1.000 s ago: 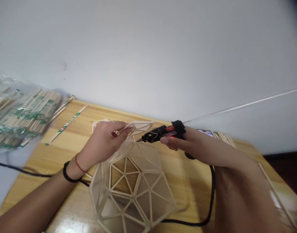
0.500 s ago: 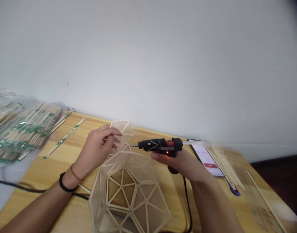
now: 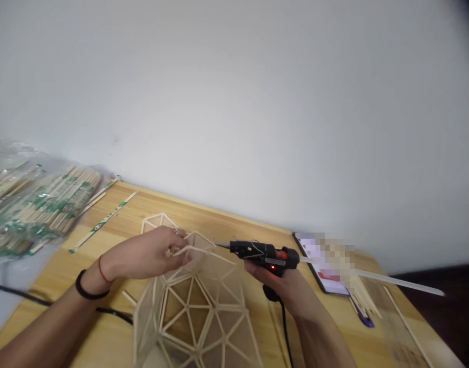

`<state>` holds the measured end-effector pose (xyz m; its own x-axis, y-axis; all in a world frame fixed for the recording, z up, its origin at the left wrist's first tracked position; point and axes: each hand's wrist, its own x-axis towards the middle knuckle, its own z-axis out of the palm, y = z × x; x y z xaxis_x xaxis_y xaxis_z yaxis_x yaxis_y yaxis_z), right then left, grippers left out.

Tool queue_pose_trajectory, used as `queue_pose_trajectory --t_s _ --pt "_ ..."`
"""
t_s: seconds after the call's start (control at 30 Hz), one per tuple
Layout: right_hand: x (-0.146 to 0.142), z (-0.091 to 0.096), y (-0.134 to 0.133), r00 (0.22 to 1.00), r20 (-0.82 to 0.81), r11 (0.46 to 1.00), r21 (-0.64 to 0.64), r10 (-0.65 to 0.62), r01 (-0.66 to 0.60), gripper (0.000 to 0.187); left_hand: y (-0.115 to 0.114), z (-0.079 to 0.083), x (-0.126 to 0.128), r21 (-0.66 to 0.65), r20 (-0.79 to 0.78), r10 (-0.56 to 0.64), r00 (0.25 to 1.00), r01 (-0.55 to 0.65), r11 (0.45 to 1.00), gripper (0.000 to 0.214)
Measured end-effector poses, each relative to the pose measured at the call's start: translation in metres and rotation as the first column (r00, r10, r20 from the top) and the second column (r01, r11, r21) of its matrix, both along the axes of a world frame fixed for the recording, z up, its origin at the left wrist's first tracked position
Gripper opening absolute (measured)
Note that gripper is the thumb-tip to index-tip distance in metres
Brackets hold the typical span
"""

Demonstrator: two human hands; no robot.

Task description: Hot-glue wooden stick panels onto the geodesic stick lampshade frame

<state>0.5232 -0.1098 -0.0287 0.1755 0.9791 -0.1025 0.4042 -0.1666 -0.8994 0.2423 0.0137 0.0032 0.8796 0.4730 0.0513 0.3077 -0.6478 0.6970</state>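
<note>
My left hand [image 3: 156, 253] is closed, its thumb and fingers pinching the upper rim of a lattice dome [image 3: 196, 350] made of thin wooden sticks with translucent sheeting. A smaller stick-framed panel [image 3: 152, 225] shows behind that hand; whether the hand touches it is hidden. My right hand [image 3: 282, 286] is wrapped round a black hot glue gun [image 3: 257, 254] with a lit red light. The nozzle points left, at or very near the right end of the dome's raised rim. A long white glue stick [image 3: 399, 282] sticks out of the gun's back.
At the left lie clear bags of wrapped chopsticks [image 3: 66, 199], with a loose wrapped pair [image 3: 104, 222] beside them. A phone [image 3: 330, 283], bare sticks [image 3: 362, 294] and a purple-handled item [image 3: 367, 319] are on the right. Black cables [image 3: 284, 327] cross the wooden table [image 3: 234, 225].
My left hand has moved down to the dome's rim. The small panel, raised before, is now lower and behind the hand. The glue gun has shifted slightly right and down in view.
</note>
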Motion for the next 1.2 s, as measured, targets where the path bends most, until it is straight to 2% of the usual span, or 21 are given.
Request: queue_pose_trajectory --t_s 0.1,0.2,0.4,0.57,0.73,1.0,1.2 --pt "0.007 -0.009 -0.003 0.995 -0.047 0.995 0.038 -0.089 0.091 0.033 0.003 -0.004 0.003 -0.120 0.024 -0.070 0.997 0.072 0.990 0.033" --pt "0.007 -0.010 -0.003 0.991 -0.089 0.994 0.045 -0.097 0.101 0.033 0.004 -0.007 0.007 -0.150 0.054 -0.028 0.998 0.036 0.988 0.030" --pt "-0.008 -0.002 0.002 0.994 -0.106 1.000 -0.005 0.006 -0.006 0.032 -0.001 -0.009 0.013 -0.196 0.056 0.015 0.998 -0.004 0.981 0.023" --pt "-0.014 0.003 0.007 0.992 -0.102 0.997 -0.004 0.077 -0.078 0.030 -0.006 -0.006 0.017 -0.221 0.045 -0.018 0.999 0.027 0.975 0.025" --pt "-0.012 0.003 0.010 0.979 -0.117 0.986 0.031 0.165 -0.163 0.031 -0.005 -0.011 0.018 -0.223 0.047 -0.012 0.999 0.022 0.975 0.026" --pt "-0.013 0.000 0.011 0.985 -0.083 0.986 -0.052 0.152 -0.157 0.034 -0.003 -0.012 0.019 -0.207 0.043 0.002 0.999 0.007 0.978 0.023" --pt "-0.011 -0.005 0.014 0.984 -0.089 0.986 -0.050 0.156 -0.160 0.033 -0.003 -0.010 0.019 -0.213 0.034 0.000 0.999 0.007 0.977 0.023"
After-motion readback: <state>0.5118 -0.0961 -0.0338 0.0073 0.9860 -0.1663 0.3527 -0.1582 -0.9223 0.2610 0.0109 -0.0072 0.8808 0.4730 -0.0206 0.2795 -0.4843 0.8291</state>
